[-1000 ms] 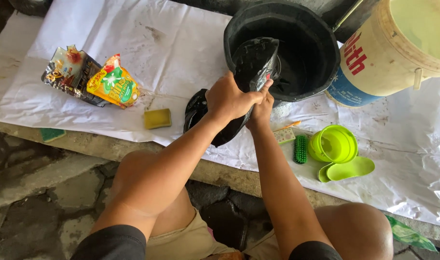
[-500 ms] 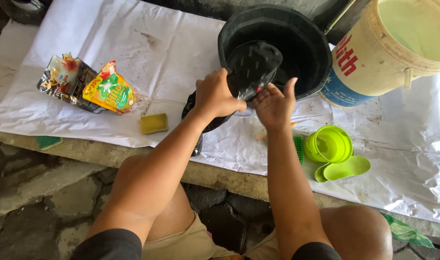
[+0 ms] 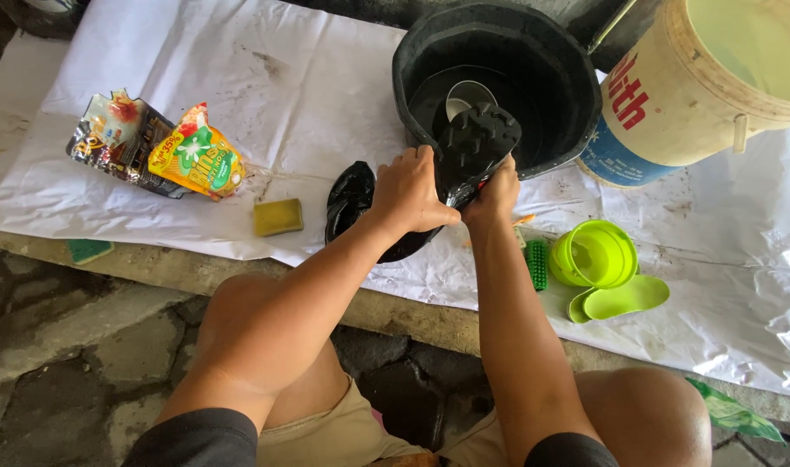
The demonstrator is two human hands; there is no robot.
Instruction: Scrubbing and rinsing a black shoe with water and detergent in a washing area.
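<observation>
Together, the left hand [image 3: 410,192] and right hand [image 3: 492,195] clamp a wet, glossy black studded shoe [image 3: 466,149], its toe over the round black plastic basin [image 3: 568,95] at far centre. Slick rubber could slip and splash the crinkled white sheet [image 3: 308,78].

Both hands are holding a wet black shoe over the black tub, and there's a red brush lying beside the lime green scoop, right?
Not quite: the brush is green, not red, as the head view shows. Otherwise yes: the left hand and right hand hold the black shoe over the black tub, beside the lime green scoop.
</observation>
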